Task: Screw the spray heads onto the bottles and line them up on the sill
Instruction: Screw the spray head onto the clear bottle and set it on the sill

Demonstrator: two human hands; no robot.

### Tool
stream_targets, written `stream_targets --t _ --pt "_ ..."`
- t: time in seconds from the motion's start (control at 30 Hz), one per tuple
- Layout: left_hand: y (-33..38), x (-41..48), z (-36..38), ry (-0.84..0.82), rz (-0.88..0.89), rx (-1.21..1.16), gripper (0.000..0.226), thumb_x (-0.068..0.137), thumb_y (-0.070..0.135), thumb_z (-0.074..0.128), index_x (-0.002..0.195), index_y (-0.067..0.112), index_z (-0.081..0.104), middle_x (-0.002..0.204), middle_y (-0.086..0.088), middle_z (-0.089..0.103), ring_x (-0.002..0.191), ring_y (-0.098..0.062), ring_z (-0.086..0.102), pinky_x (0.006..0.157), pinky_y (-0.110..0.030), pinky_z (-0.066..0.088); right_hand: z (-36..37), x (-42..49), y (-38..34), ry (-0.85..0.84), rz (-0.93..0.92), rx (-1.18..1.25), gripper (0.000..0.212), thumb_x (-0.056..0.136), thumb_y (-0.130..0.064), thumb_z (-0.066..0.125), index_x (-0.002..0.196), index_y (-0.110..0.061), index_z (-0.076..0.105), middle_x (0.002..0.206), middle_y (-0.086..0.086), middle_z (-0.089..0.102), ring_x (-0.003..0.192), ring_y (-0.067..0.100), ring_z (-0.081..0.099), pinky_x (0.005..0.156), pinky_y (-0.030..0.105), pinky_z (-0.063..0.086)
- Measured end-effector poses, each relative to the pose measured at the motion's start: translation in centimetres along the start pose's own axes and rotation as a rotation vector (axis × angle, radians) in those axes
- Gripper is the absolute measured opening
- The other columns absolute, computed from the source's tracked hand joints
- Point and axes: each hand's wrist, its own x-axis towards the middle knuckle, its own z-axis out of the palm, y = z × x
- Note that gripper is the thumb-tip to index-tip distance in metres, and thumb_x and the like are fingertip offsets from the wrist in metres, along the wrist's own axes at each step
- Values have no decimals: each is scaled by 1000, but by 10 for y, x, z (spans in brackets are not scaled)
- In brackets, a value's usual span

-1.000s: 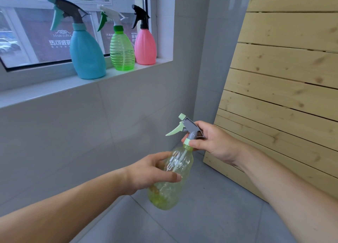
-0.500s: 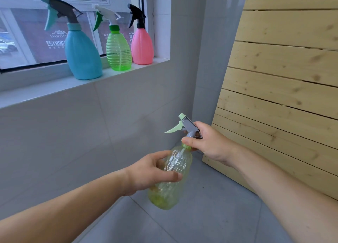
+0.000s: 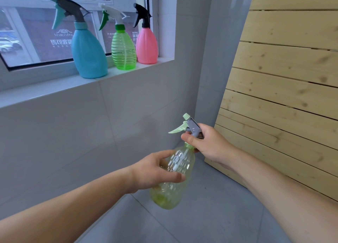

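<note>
- The left hand (image 3: 155, 171) is wrapping around the middle of a clear yellow-green bottle (image 3: 173, 178), thumb across the near side and fingers curling behind it, where they are showing only dimly through the plastic.
- The bottle is being held in the air above the grey tiled floor (image 3: 210, 215), tilting with its neck up and to the right, well below the sill (image 3: 54, 89).
- The right hand (image 3: 210, 144) is closing on the spray head (image 3: 190, 126) at the bottle's neck – the thumb is lying across the collar, so the joint between head and neck is hidden and I cannot tell how far the thread is seated.
- Only the pale green trigger, the nozzle tip and part of the grey body are sticking out of that hand; the rest is covered by the palm.
- Three bottles are standing upright in a row at the right end of the sill, each with its spray head on: a blue bottle (image 3: 89, 54), a ribbed green bottle (image 3: 124, 51) just beside it, and a pink bottle (image 3: 147, 45) nearest the window's side wall.
- The green and pink bottles are overlapping in this view, so whether they are touching is unclear.
- Lettering on the window (image 3: 27, 38) behind them is partly blocked by the bottles and too blurred to read fully.
- A slatted wooden panel (image 3: 283, 78) is leaning at the right – its top and right edges are running out of the picture.
</note>
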Motion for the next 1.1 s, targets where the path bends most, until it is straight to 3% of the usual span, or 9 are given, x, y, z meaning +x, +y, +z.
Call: stream_targets --t 0.1,0.2,0.3,0.37,0.53,0.7,0.83,0.93,1.1 --pt "1 1 -2 3 14 -34 61 63 40 87 121 48 67 119 -16 72 103 -31 74 91 -49 59 -5 1 -1 -44 -1 123 27 87 -24 69 112 -14 62 92 -1 63 85 12 61 81 38 56" --pt "2 1 -3 15 12 -28 59 65 39 87 120 47 67 117 -15 73 92 -20 75 81 -39 60 -9 1 0 -111 -24 179 31 88 -12 68 117 -8 60 98 9 63 88 17 61 81 37 55" --pt "1 1 0 14 0 -6 57 62 44 88 115 49 68 118 -21 69 90 -26 72 80 -44 58 -1 1 4 -1 -11 9 35 80 -37 74 109 -20 62 97 7 67 84 15 63 81 42 58" --pt "1 1 0 10 4 -17 55 62 44 87 114 50 68 116 -20 70 89 -21 71 77 -41 55 2 2 3 25 8 -16 38 77 -46 72 105 -24 62 93 2 65 84 13 64 82 44 58" --pt "-2 4 -2 25 31 -35 57 66 39 88 118 47 68 112 -18 73 86 -18 72 80 -39 59 -6 1 -1 -76 -28 161 31 86 -10 70 115 -6 61 98 11 64 90 18 62 84 37 58" --pt "-5 6 0 43 42 -33 49 69 35 88 114 43 69 93 -8 73 80 -15 70 72 -32 58 6 4 4 77 15 70 29 80 -30 77 105 -22 65 98 -1 70 82 10 67 80 38 61" --pt "-3 7 -3 46 34 -42 59 68 38 89 122 41 66 100 -8 75 85 -14 72 70 -29 56 -5 4 0 -24 79 338 19 84 -12 73 101 -10 66 90 3 67 87 19 65 85 43 55" --pt "0 4 -2 32 43 -78 44 74 34 86 113 28 67 87 7 70 77 -9 69 66 -23 52 -11 -1 -2 -104 133 515 25 86 -3 66 112 -2 63 105 16 69 94 28 64 100 50 48" --pt "4 1 -2 24 73 -120 49 72 39 84 110 19 59 89 5 69 83 -13 69 79 -32 55 -7 -5 -11 -191 102 612 40 88 -8 62 126 3 54 122 22 68 104 31 66 100 47 48"
